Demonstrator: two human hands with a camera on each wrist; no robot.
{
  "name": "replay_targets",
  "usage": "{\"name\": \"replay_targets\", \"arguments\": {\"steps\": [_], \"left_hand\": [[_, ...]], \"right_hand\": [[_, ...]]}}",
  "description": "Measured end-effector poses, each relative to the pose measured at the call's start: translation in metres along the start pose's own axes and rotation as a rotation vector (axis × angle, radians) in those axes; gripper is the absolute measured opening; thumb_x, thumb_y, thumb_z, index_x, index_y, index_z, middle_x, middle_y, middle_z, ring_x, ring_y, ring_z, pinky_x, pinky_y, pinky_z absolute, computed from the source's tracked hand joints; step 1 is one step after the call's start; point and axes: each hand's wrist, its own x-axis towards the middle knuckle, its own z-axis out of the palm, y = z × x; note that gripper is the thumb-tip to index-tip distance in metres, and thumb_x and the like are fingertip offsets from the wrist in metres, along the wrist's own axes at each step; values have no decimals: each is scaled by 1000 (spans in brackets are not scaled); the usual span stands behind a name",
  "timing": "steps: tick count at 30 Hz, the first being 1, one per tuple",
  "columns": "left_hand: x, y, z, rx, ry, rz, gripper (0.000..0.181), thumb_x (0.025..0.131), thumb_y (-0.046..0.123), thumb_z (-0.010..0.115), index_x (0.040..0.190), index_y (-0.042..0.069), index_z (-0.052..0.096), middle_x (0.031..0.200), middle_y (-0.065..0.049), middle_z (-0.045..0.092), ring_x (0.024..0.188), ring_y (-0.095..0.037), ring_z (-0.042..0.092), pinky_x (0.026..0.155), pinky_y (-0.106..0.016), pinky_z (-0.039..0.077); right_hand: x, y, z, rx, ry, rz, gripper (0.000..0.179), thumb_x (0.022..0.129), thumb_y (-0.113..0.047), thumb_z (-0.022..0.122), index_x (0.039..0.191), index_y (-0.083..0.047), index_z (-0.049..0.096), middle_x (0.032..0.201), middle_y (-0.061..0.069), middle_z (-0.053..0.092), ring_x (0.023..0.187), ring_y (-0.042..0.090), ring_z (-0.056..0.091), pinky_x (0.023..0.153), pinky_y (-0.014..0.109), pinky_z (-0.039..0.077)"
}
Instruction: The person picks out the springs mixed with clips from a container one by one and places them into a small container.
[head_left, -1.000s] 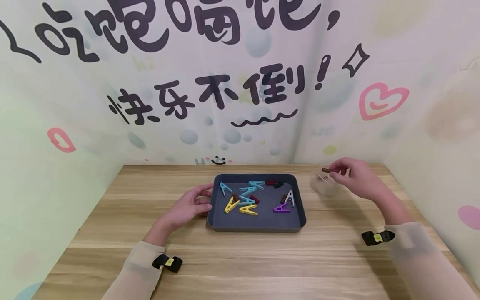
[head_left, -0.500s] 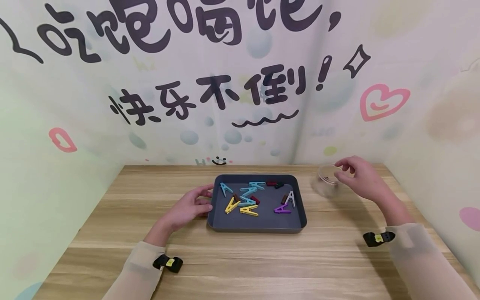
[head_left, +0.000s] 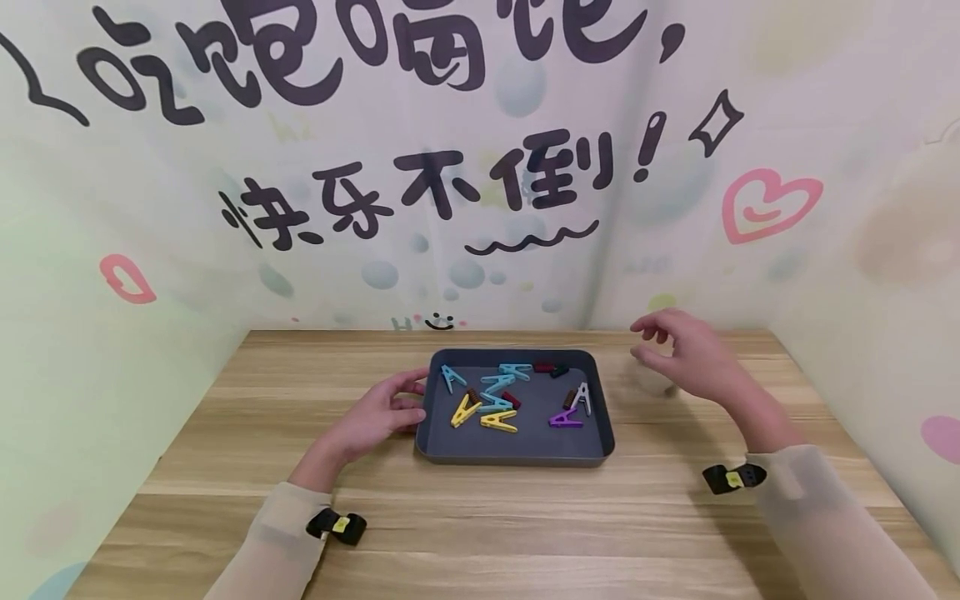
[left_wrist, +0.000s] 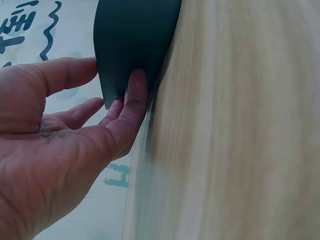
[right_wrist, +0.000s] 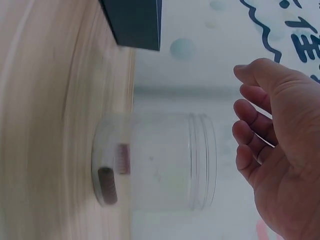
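Left hand (head_left: 378, 417): thumb and fingers are apart and relaxed; they touch the outer wall at the left end of a dark gray rectangular tray (head_left: 516, 460), without wrapping round the rim. The tray lies flat, directly to the right of this hand.

Tray contents, starting nearest the left hand: four light-blue clothespins (head_left: 498, 382) and two yellow clothespins (head_left: 498, 421); farther right, a purple clothespin (head_left: 565, 419) and a pale gray clothespin (head_left: 582, 398). Small dark cylinders (head_left: 543, 367) lie among them (red, brown and near-black).

Right hand (head_left: 693, 358): thumb and fingertips are apart, the fingers loosely bent, with nothing visible between them. A clear jar (right_wrist: 160, 160) stands upright below this hand, its ridged rim near the fingertips but not touching them. Two brown ribbed cylinders (right_wrist: 107, 185) sit at the jar's bottom.

Support surface: a wood-grain table (head_left: 465, 533) extends beneath both hands. A white backdrop (head_left: 337, 275), printed with black lettering, stands beyond them.
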Motion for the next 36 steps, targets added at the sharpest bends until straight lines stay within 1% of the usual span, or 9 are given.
{"name": "replay_targets", "arguments": {"steps": [6,10,13,18,21,25,28,31,36], "left_hand": [[0,0,-1,0,-7,5,67,105,-5,57,165,-1,29,149,-32,43,129,-44,59,98,-45,59],[0,-1,-1,2,-6,1,67,105,-5,56,165,0,29,149,-31,43,131,-44,58,99,-45,59],[0,-2,-1,1,-5,4,67,105,-5,56,165,-1,28,150,-31,43,130,-44,59,98,-45,59],[-1,-1,0,6,-1,5,67,105,-5,57,165,0,29,149,-31,44,129,-43,59,97,-43,59],[-1,-1,0,11,0,2,67,105,-5,57,165,0,29,149,-30,44,129,-42,60,97,-42,59],[-1,-1,0,11,1,3,67,105,-4,58,165,0,29,150,-31,44,129,-43,59,98,-44,59],[-1,-1,0,9,2,2,67,105,-4,58,165,0,29,150,-31,44,129,-43,59,99,-45,59],[-1,-1,0,7,1,1,68,104,-4,58,165,0,29,150,-31,43,130,-44,59,99,-45,58],[0,-1,0,3,1,1,67,104,-4,58,165,-1,29,150,-32,43,130,-44,59,99,-45,59]], "right_hand": [[11,-14,9,67,-62,-27,29,96,-15,80,122,-7,72,105,5,68,94,26,60,73,38,50],[17,-21,16,88,-94,-26,29,96,-19,81,122,-11,73,105,0,69,95,23,61,75,37,51],[22,-26,22,124,-126,-17,29,96,-22,81,123,-13,73,106,0,71,96,21,62,79,39,51],[30,-34,30,217,-212,12,34,96,-25,82,126,-14,72,111,7,71,100,21,61,87,46,53],[37,-39,35,255,-261,20,36,96,-27,81,127,-14,71,111,5,70,102,22,61,91,48,53],[46,-45,44,274,-310,-17,37,95,-26,82,129,-14,70,112,3,71,102,21,62,88,46,54],[52,-49,51,272,-352,-50,39,96,-25,82,131,-14,70,114,7,71,102,22,63,84,43,55],[56,-53,58,257,-398,-81,42,96,-27,81,134,-12,69,116,7,71,103,23,63,84,41,55],[63,-61,70,285,-483,-117,46,96,-24,81,136,-8,67,116,8,71,104,22,63,87,42,54]]}}
